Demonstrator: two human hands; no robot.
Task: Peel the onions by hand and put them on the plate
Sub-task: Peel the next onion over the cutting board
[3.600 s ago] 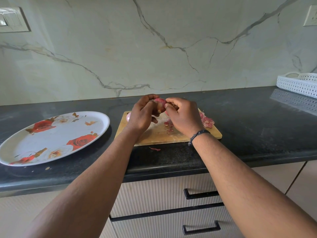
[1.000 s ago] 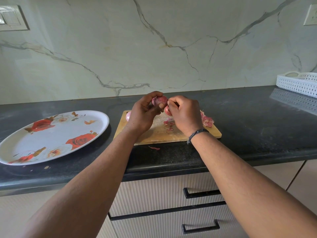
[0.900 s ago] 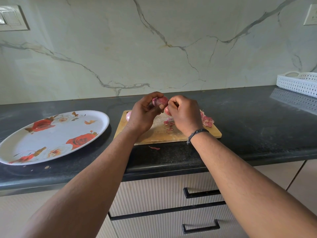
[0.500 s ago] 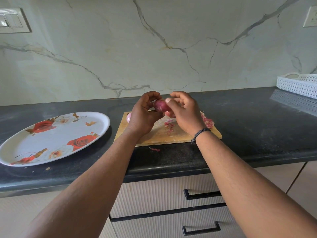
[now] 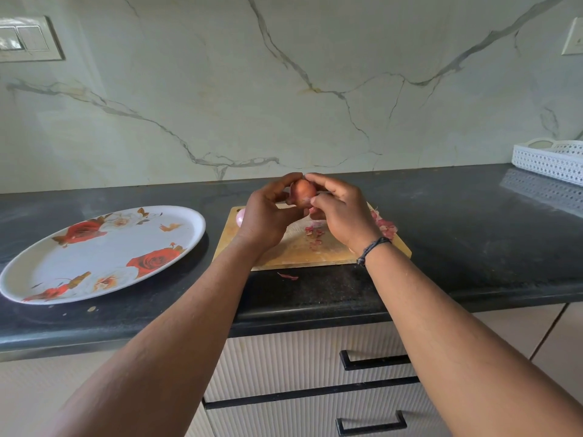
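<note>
Nearest the viewer, cream drawers [image 5: 303, 367] with black handles sit beneath the dark counter [image 5: 473, 247]. A stray scrap of peel [image 5: 287, 275] lies on the counter just in front of the wooden cutting board [image 5: 303, 250]. To the left of the board, a floral plate [image 5: 104, 257] rests flat, with no onion on it. Above the board, the left hand [image 5: 265, 216] and right hand [image 5: 344, 212] meet around one onion [image 5: 302, 192]: each grip is curled onto it, fingertips touching at its top, holding it clear of the board. Peel scraps [image 5: 386, 227] lie at the board's right. Another pale onion [image 5: 240, 217] peeks out behind the left wrist. Farther right, a white basket [image 5: 549, 160] stands against the marble wall [image 5: 284, 89].
</note>
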